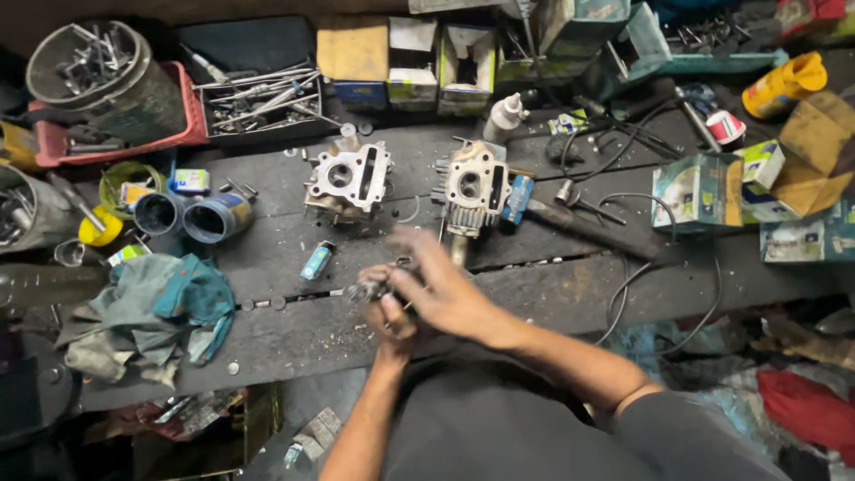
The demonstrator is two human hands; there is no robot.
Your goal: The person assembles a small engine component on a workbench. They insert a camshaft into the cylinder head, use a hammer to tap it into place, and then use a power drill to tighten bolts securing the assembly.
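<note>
Over the front of a dark wooden workbench (pixel 294 338), my left hand (pixel 389 313) grips a small dark metal part (pixel 367 289) with a thin rod sticking out to the left. My right hand (pixel 439 285) lies across it from the right, blurred, fingers spread over the part and the left hand's fingers. Two grey metal engine cylinder heads stand further back: one (pixel 349 178) left of centre, the other (pixel 476 187) just beyond my hands.
A heap of dirty rags (pixel 151 312) lies at the left. Tins and cups (pixel 191 216) stand behind it, with a red tray of tools (pixel 254 98). Cardboard boxes (pixel 704 191) sit right, black cables (pixel 641 267) loop across the bench, and a small blue tube (pixel 316 261) lies mid-bench.
</note>
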